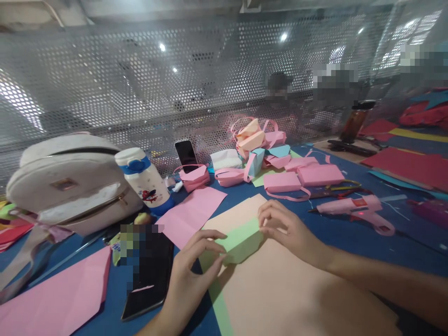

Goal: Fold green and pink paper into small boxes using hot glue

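Note:
A folded light green paper box (242, 241) is held between my two hands, just above large peach paper sheets (297, 294). My left hand (199, 261) pinches its left end between thumb and fingers. At its right end, my right hand (283, 228) grips with bent fingers and thumb. Under the peach sheets, a strip of green paper (221, 303) shows along the left side. A pink paper sheet (196, 212) lies just beyond my left hand.
Behind are small pink paper bags (320, 175) and a pile of paper pieces (252, 137). A pink glue gun (357, 207) lies right. On the left stand a white backpack (66, 182) and a bottle (143, 179), with a black phone (152, 270) nearer. A perforated metal panel (140, 84) rises behind.

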A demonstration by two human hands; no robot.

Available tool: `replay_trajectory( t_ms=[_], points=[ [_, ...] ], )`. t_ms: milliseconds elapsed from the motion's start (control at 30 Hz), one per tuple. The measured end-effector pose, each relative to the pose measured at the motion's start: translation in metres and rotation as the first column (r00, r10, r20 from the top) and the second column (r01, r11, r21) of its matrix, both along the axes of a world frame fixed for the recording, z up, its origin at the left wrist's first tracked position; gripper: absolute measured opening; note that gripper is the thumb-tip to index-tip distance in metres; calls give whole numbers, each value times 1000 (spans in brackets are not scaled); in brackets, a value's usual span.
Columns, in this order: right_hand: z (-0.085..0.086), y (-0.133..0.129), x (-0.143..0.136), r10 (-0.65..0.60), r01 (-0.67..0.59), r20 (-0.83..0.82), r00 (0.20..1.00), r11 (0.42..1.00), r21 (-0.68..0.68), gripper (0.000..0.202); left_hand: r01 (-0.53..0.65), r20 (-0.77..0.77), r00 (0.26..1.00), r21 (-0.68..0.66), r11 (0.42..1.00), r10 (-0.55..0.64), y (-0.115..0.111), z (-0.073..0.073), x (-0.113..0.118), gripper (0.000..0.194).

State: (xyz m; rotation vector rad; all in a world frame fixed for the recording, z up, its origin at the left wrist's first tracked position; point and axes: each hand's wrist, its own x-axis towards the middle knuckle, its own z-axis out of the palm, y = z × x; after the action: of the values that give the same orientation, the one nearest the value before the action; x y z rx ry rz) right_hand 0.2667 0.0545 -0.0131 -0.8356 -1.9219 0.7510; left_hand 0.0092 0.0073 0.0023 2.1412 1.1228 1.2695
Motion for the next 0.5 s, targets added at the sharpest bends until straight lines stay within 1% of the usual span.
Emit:
replay_trajectory(
  t_ms=[33, 67, 100, 133, 200, 267, 333, 400, 500],
  points=[
    [-1, 0, 0, 17, -17, -2, 1000, 1000, -25, 17, -8, 11, 1000, -17, 1000, 9, 1, -1, 0, 10],
    [-2, 0, 0, 33, -33, -3, 999, 998, -54, 25, -26, 25, 999, -38, 999, 26, 2, -2, -1, 14],
    [-2, 0, 0, 48, -48, -2, 999, 995, -87, 34, -49, 42, 998, -67, 997, 52, 3, -3, -1, 19],
    [-2, 0, -1, 62, -62, -3, 998, 990, -124, 38, -71, 61, 995, -108, 992, 78, 4, -4, -1, 25],
    [-1, 0, -1, 88, -88, -10, 996, 976, -198, 36, -71, 108, 989, -222, 972, 97, 6, -6, -1, 32],
    [0, -1, -1, 103, -106, -22, 994, 962, -251, 34, 9, 180, 982, -333, 943, 54, 7, -7, 0, 34],
    [0, -1, -1, 109, -114, -32, 994, 954, -279, 34, 115, 258, 966, -393, 912, -10, 8, -6, 0, 33],
    [0, -1, -1, 109, -116, -41, 993, 951, -287, 34, 188, 303, 951, -398, 898, -64, 7, -4, 1, 33],
    [0, -1, -1, 111, -114, -28, 993, 958, -262, 34, 229, 274, 952, -340, 912, -137, 4, -3, 1, 29]
  ],
)
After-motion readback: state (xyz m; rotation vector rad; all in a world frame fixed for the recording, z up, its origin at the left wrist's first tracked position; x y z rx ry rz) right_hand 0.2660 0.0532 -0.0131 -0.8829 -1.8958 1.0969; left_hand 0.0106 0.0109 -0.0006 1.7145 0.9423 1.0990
